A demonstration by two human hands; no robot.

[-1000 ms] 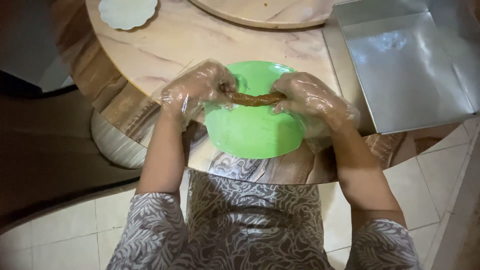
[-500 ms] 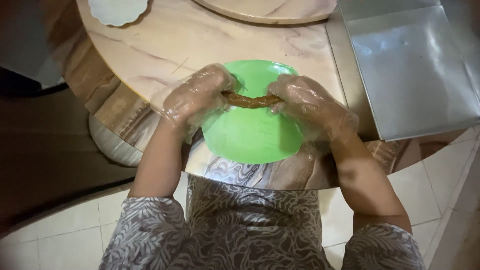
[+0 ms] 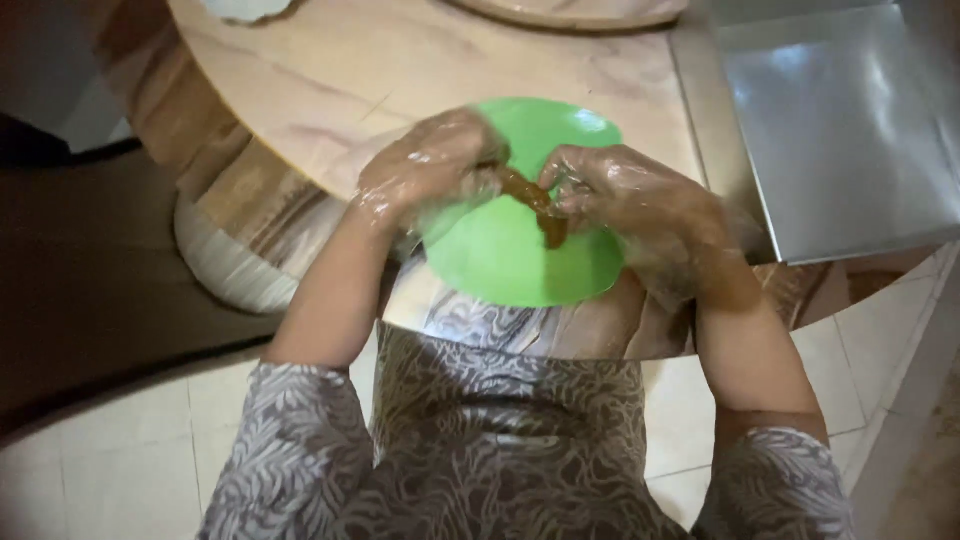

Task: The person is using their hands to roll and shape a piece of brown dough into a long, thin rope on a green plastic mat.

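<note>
1. Since half a second ago my two hands have drawn closer over the green bowl point(image 3: 520, 250), and the brown strip point(image 3: 530, 200), which lay stretched nearly flat between them, now bends and sags at its right end.
2. My left hand point(image 3: 430, 165), in a clear plastic glove, is pinched shut on the strip's end at about 10 o'clock of the bowl.
3. My right hand point(image 3: 625, 195), gloved too, is clamped on the other end at about 2 o'clock; the strip hangs just above the bowl's middle.
4. The bowl sits at the near edge of the marble desk point(image 3: 330, 90), with a steel tray point(image 3: 850, 130) at 3 o'clock.
5. Risk, as I judge it: the soft strip may tear where it sags, or slip from my slick gloves; leaning on the rim could tip the bowl off the edge.
</note>
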